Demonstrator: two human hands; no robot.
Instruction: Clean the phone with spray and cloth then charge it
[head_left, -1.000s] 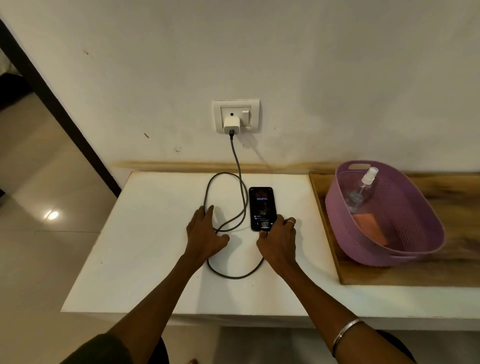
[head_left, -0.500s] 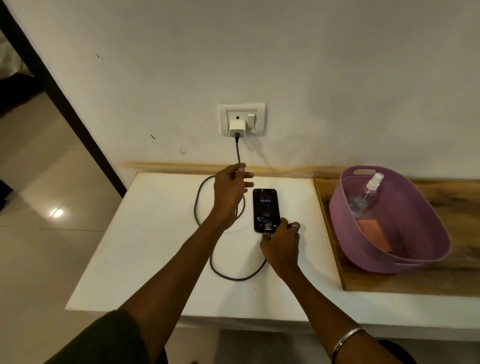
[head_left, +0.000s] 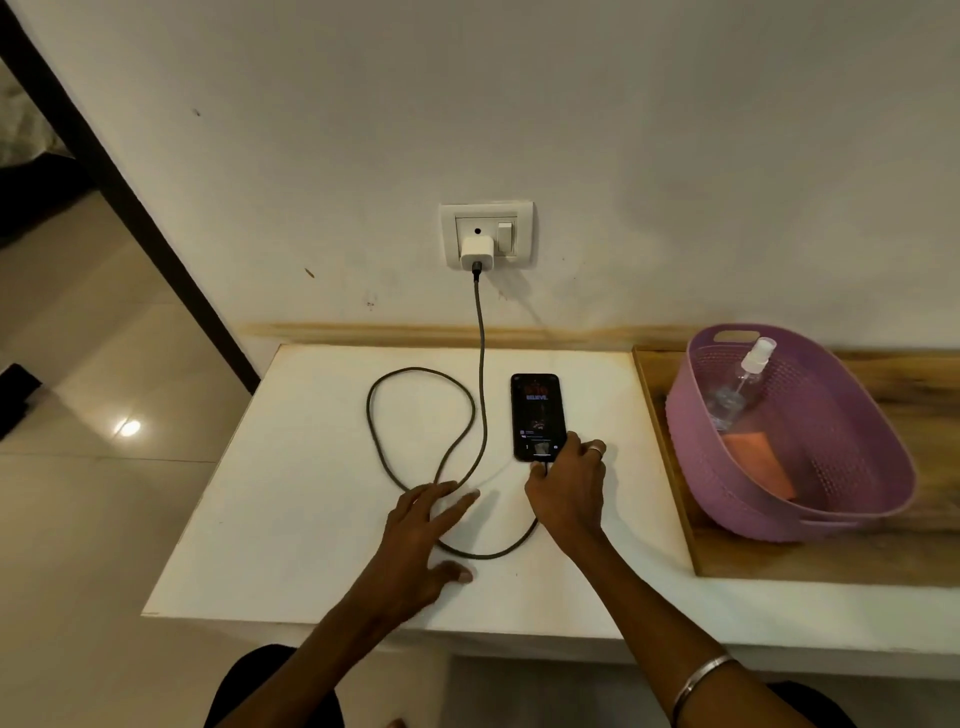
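The right hand (head_left: 567, 486) pinches the cable (head_left: 480, 358) end at the lit phone (head_left: 537, 415)'s bottom edge. The left hand (head_left: 415, 540) lies flat, fingers spread, over the cable's loop on the white table (head_left: 291, 519).

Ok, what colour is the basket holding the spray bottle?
Purple basket, perforated walls; seen in the head view.

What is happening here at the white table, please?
A person is putting a phone on charge. The right hand rests at the phone's lower end, where the cable arrives from the charger in the wall socket. The left hand is open over the cable's loop. The spray bottle and orange cloth lie in the purple basket.
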